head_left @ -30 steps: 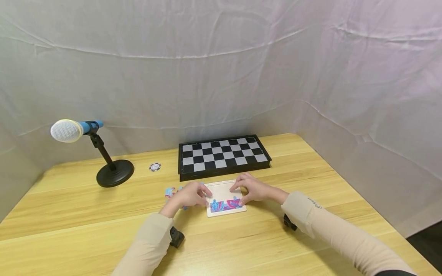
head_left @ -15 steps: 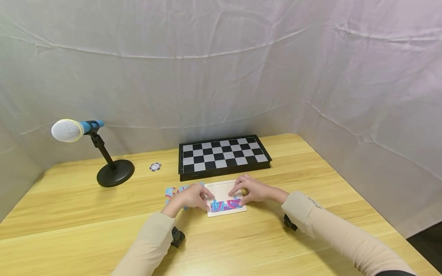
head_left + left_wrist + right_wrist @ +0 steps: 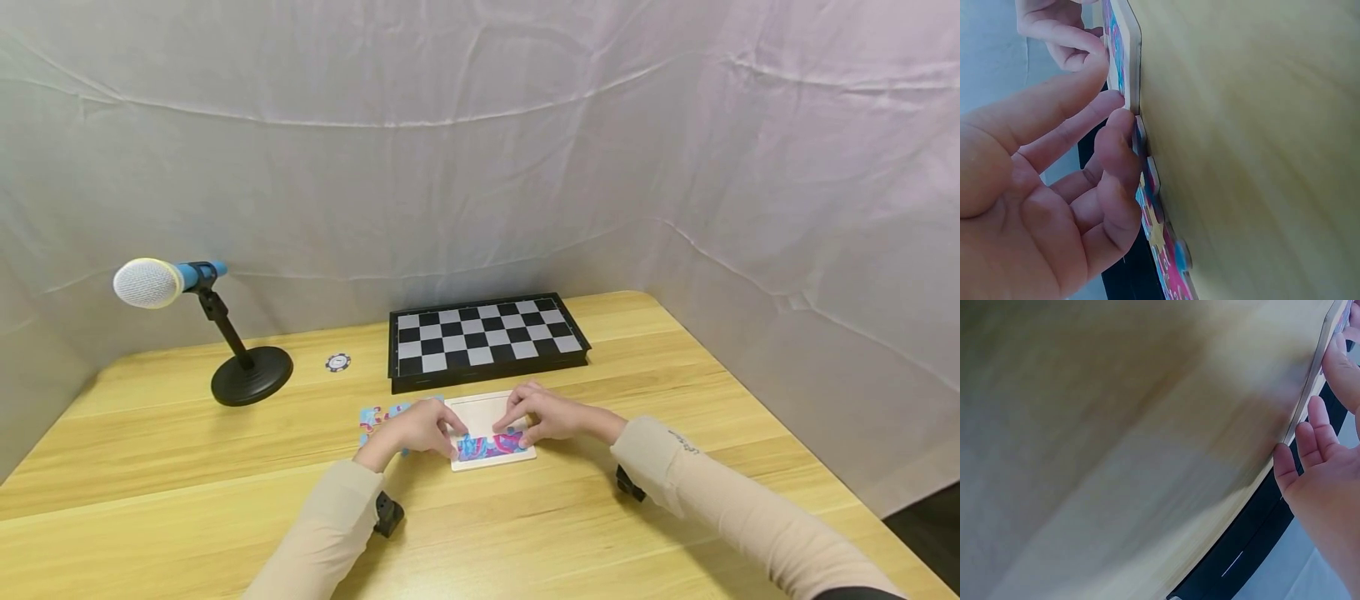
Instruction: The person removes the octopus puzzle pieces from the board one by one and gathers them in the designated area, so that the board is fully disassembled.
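Observation:
A white puzzle tray (image 3: pixel 480 407) lies on the table between the hands. Along its near side sits a row of joined blue, pink and purple jigsaw pieces (image 3: pixel 486 449); its far part is bare. My left hand (image 3: pixel 422 425) is at the tray's left edge, thumb and index fingertip down at the pieces. In the left wrist view its other fingers bend loosely beside the tray. From the right, my right hand (image 3: pixel 553 413) reaches over the rim, with thumb and index fingertips on the row. Loose jigsaw pieces (image 3: pixel 371 419) lie left of the tray, partly hidden by the left hand.
Behind the tray lies a black-framed checkered board (image 3: pixel 487 340). A blue microphone (image 3: pixel 157 282) on a black round-based stand (image 3: pixel 252 375) is at the left, with a poker chip (image 3: pixel 338 362) beside it. Grey cloth (image 3: pixel 420 167) hangs behind the table.
The right index fingertip has slid slightly left and nearer along the row of pieces. My left hand has shifted a little to the right at the tray's edge.

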`<state>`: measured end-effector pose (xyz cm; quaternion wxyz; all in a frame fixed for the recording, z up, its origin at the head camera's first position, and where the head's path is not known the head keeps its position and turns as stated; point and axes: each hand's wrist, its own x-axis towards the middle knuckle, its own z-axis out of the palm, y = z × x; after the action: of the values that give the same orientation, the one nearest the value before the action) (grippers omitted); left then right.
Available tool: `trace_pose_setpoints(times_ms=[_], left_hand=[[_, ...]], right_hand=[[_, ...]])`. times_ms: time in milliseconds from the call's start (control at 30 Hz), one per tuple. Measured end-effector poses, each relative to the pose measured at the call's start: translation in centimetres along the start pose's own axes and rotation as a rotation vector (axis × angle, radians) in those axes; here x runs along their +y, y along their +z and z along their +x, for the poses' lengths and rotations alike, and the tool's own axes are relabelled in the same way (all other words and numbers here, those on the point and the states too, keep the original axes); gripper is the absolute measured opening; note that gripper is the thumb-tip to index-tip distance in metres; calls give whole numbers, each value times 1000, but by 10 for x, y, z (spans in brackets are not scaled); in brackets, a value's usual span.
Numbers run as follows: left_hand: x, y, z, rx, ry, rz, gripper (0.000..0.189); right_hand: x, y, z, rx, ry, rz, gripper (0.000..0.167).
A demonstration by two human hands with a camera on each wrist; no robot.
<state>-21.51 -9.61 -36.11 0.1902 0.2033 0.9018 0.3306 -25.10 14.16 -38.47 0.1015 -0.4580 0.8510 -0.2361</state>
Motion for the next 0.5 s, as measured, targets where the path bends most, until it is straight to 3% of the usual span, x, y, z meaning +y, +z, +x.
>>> trace_pose_setpoints(times_ms=[500], left_hand=[[5,1,1,22,-35,19,21]], right_hand=[[-4,0,1,-36,-23,2,28]])
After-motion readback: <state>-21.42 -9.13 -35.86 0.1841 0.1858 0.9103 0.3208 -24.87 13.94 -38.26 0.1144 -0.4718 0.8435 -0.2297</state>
